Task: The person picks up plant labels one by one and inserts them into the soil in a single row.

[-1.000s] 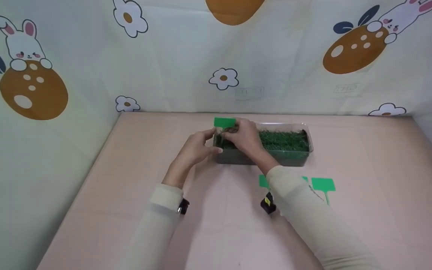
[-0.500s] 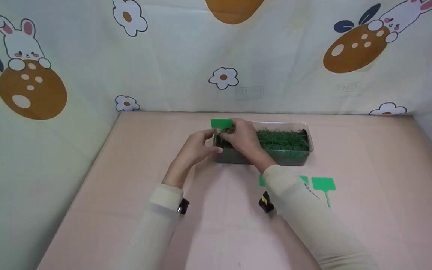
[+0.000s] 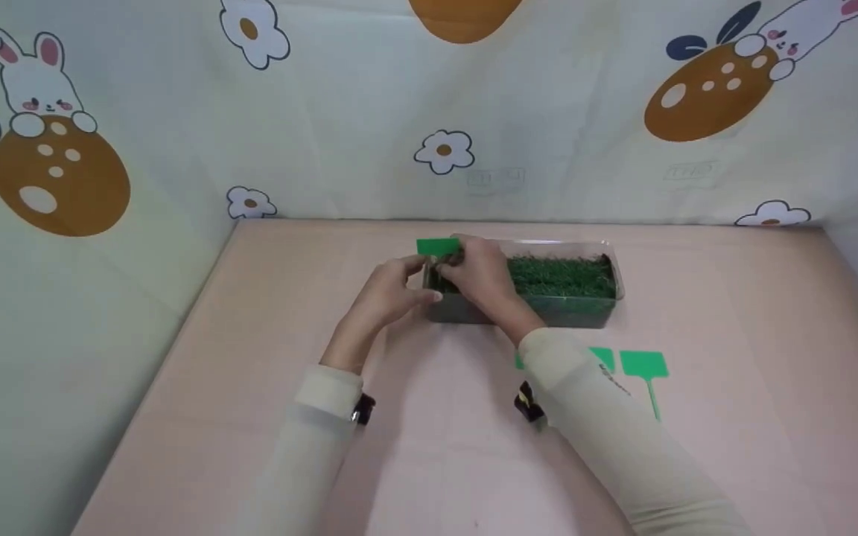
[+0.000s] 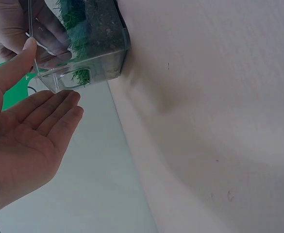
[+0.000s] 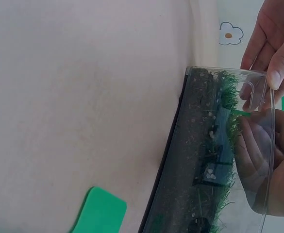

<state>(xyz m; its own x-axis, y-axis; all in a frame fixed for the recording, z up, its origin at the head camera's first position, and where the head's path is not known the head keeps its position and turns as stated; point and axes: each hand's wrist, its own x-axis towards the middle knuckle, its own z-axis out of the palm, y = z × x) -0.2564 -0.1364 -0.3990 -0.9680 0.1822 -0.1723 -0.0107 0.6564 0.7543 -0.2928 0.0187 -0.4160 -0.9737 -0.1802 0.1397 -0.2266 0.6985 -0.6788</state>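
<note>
A clear box (image 3: 585, 311) of dark soil and green grass stands near the table's back edge. My left hand (image 3: 392, 294) grips its left end; in the left wrist view the thumb lies on the rim of the box (image 4: 83, 70), the straight fingers of the hand (image 4: 40, 138) along the end wall. Inside that end, my right hand (image 3: 485, 275) pinches an upright green tag (image 3: 436, 246) below its flat head. The right wrist view shows the right hand (image 5: 277, 165) partly through the clear wall; its fingertips and the tag's lower end are partly hidden.
On the table in front of the box lie more green tags: one (image 3: 643, 364) in full view, another (image 3: 602, 357) partly under the right sleeve, a third showing only an edge. A patterned cloth wall (image 3: 354, 112) rises behind and to the left.
My right hand and the tag it pinches have shifted slightly left and down. The left hand has stayed on the end of the box.
</note>
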